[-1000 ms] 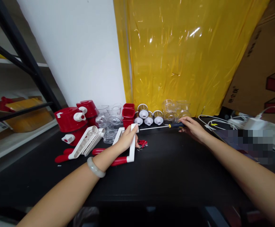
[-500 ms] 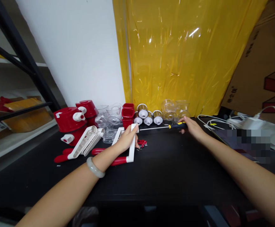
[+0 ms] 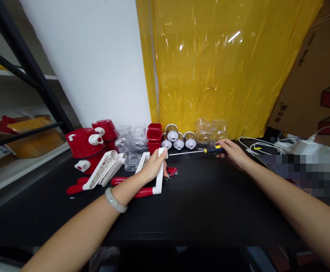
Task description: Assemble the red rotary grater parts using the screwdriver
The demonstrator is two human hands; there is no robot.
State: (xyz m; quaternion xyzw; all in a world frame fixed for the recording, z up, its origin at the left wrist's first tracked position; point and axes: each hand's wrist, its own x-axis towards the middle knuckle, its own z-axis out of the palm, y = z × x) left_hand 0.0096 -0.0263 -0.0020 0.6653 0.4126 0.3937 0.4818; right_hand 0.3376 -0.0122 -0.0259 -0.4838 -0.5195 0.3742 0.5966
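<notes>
My left hand [image 3: 153,166] is closed around a white plastic frame with a red handle [image 3: 159,177] that lies on the black table [image 3: 204,204]. My right hand [image 3: 232,152] grips the dark, yellow-marked handle of a long screwdriver [image 3: 194,152]. Its thin metal shaft points left toward the top of the white frame. A small heap of red bits and screws [image 3: 171,172] lies just right of my left hand. A pale bangle sits on my left wrist.
Behind the frame stand red housings [image 3: 85,142], a second white frame [image 3: 104,170], clear plastic cups [image 3: 130,138], three metal drums [image 3: 178,140] and clear hoppers [image 3: 210,132]. White cables [image 3: 255,145] lie at the right. A yellow plastic sheet and a cardboard box rise behind; a shelf is at left.
Nearly nothing: my right hand has shifted very slightly on the screwdriver handle, and my left hand keeps its hold on the white frame.
</notes>
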